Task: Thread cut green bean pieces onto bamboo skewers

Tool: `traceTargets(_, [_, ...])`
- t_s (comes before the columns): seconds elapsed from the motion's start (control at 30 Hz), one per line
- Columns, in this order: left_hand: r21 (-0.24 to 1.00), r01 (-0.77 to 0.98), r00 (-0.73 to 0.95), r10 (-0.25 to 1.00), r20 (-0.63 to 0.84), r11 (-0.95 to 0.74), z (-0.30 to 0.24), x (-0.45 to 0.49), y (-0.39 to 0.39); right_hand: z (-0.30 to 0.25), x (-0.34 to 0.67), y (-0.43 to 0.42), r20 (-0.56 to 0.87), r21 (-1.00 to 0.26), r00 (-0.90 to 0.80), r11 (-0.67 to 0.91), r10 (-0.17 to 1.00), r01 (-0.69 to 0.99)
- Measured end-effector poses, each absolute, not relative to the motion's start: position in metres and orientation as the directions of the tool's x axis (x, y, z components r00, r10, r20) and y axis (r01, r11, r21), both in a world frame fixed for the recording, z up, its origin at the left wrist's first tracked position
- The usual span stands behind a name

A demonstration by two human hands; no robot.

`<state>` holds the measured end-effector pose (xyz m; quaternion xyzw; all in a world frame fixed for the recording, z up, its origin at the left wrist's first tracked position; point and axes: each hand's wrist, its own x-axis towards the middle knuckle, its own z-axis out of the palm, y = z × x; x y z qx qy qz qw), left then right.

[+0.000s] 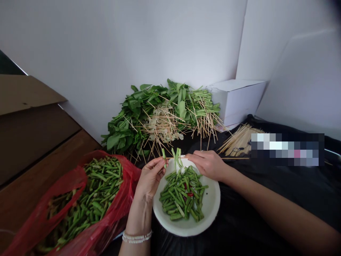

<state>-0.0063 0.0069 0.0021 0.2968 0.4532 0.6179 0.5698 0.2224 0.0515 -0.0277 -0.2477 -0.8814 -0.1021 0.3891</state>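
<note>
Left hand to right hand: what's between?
Between left hand and right hand, head view shows a thin skewer carrying upright green bean pieces over the white bowl.

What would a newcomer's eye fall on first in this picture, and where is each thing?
Probably the white bowl of cut green stalks, low in the middle, with the left hand pinching a green piece and the right hand gripping a skewer over its far side. Next, the red bag of similar pieces at lower left, and the leafy greens with many sticks before the white wall.
</note>
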Motion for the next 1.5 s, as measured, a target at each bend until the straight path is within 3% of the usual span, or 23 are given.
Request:
traceTargets(0.2, [0.951, -0.290, -0.165, 0.974, -0.158, 0.105, 0.002, 0.004, 0.004, -0.025, 0.222, 0.050, 0.699, 0.026, -0.627, 0.864, 0.344, 0.503])
traceTargets(0.33, [0.977, -0.212, -0.115, 0.991, -0.064, 0.039, 0.001, 0.003, 0.003, -0.025, 0.222, 0.051, 0.709, 0.022, -0.609, 0.852, 0.355, 0.523])
traceTargets(0.47, [0.985, 0.166, -0.001, 0.999, 0.050, -0.050, -0.001, -0.004, 0.002, -0.026, 0.222, 0.053, 0.727, 0.008, -0.576, 0.834, 0.374, 0.552])
traceTargets(0.6, [0.709, 0.685, 0.144, 0.985, 0.098, -0.171, -0.004, -0.009, 0.000, -0.027, 0.222, 0.053, 0.735, 0.012, -0.563, 0.822, 0.379, 0.569])
traceTargets(0.73, [0.424, 0.871, 0.244, 0.968, 0.065, -0.248, -0.007, -0.006, -0.002, -0.026, 0.222, 0.052, 0.732, 0.002, -0.563, 0.825, 0.384, 0.565])
traceTargets(0.83, [0.328, 0.911, 0.243, 0.968, 0.067, -0.251, -0.010, -0.001, -0.004, -0.026, 0.222, 0.052, 0.726, -0.015, -0.561, 0.825, 0.398, 0.565])
traceTargets(1.1, [0.443, 0.855, 0.284, 0.958, 0.034, -0.269, -0.017, 0.003, -0.002, -0.026, 0.222, 0.052, 0.722, -0.006, -0.565, 0.819, 0.400, 0.573])
traceTargets(1.5, [0.417, 0.864, 0.304, 0.953, 0.013, -0.281, -0.014, 0.007, -0.007, -0.025, 0.222, 0.052, 0.702, -0.018, -0.573, 0.815, 0.423, 0.579])
